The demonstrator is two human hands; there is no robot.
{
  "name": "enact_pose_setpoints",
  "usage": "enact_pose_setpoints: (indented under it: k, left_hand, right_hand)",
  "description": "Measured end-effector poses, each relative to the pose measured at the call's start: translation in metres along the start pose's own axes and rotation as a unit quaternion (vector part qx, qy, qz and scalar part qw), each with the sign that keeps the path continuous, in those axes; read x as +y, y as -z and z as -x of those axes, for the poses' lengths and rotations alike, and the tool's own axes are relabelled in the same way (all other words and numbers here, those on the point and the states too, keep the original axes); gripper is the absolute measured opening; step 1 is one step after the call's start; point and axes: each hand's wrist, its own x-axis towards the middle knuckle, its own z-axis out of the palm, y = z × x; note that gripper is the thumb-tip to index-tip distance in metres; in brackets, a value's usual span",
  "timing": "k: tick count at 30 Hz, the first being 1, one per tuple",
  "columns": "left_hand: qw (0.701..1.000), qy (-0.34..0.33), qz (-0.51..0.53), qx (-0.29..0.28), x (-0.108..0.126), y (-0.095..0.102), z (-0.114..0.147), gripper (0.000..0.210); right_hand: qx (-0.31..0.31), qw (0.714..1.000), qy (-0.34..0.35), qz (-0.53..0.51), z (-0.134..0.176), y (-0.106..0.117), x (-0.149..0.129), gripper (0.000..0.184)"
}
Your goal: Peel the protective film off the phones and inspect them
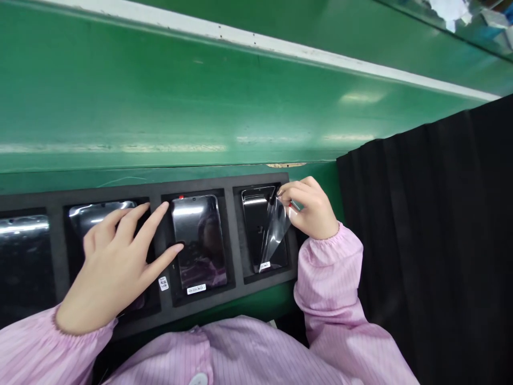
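Observation:
A dark foam tray (236,235) holds several phones in separate compartments. My right hand (310,207) pinches the upper right corner of a clear protective film (276,227), which is partly lifted off the rightmost phone (256,230). A small white label (265,266) sits at that phone's lower end. My left hand (116,259) is spread flat over the tray, its fingers apart and holding nothing. Its thumb tip reaches the left edge of the middle phone (202,240), which has a red tab at the top. The hand partly hides another phone (102,209).
One more phone (26,256) lies at the far left, cut off by the view. Behind the tray rises a green panel (172,101) with a white strip (276,45). A black curtain (433,230) hangs on the right. Blurred items appear at top right.

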Motion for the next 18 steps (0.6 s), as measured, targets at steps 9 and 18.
enact_pose_setpoints:
  k: [9, 18]
  left_hand:
    - [1.000, 0.008, 0.029, -0.005, -0.005, -0.004, 0.003, 0.076]
    - [0.996, 0.025, 0.082, -0.003, -0.003, -0.003, 0.004, 0.075]
  right_hand:
    - [0.023, 0.983, -0.109, -0.148, 0.006, 0.001, 0.009, 0.020]
    - [0.044, 0.979, -0.086, -0.180, 0.006, 0.004, -0.002, 0.010]
